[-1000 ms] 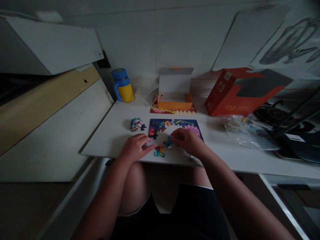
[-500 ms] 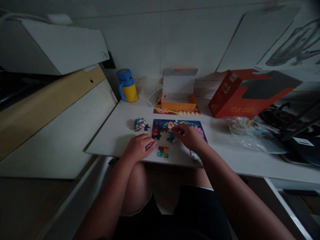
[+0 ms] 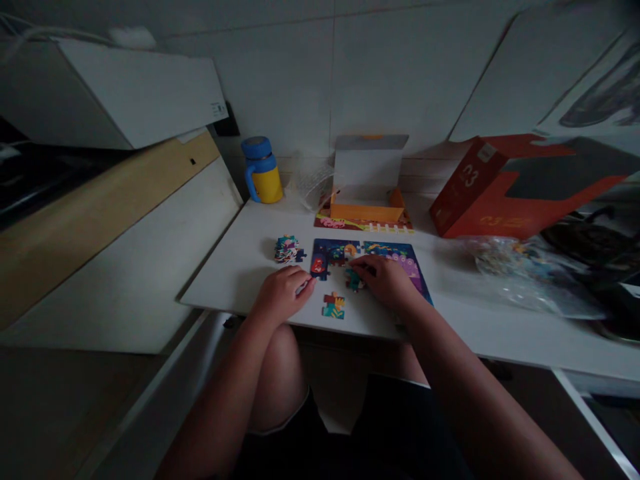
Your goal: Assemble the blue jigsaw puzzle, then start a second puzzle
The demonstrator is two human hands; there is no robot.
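A partly assembled colourful jigsaw puzzle (image 3: 395, 253) lies on the white table (image 3: 240, 267). My right hand (image 3: 387, 280) rests on the puzzle's lower middle, fingers curled and pinching a teal puzzle piece (image 3: 354, 280) against the assembled part. My left hand (image 3: 283, 293) lies on the table just left of the puzzle, fingers loosely curled, fingertips by the puzzle's left edge; nothing shows in it. A small joined cluster of pieces (image 3: 334, 307) sits between my hands near the front edge. A loose heap of pieces (image 3: 288, 250) lies to the left.
Behind the puzzle stands an open orange puzzle box (image 3: 367, 200) with its lid up. A yellow mug with a blue lid (image 3: 263, 172) is at the back left, a red carton (image 3: 505, 190) at the back right, and a clear plastic bag (image 3: 530, 273) to the right.
My right hand carried the teal piece up from near the front cluster to the assembled puzzle's lower edge. My left hand stayed in place. The camera shifted slightly.
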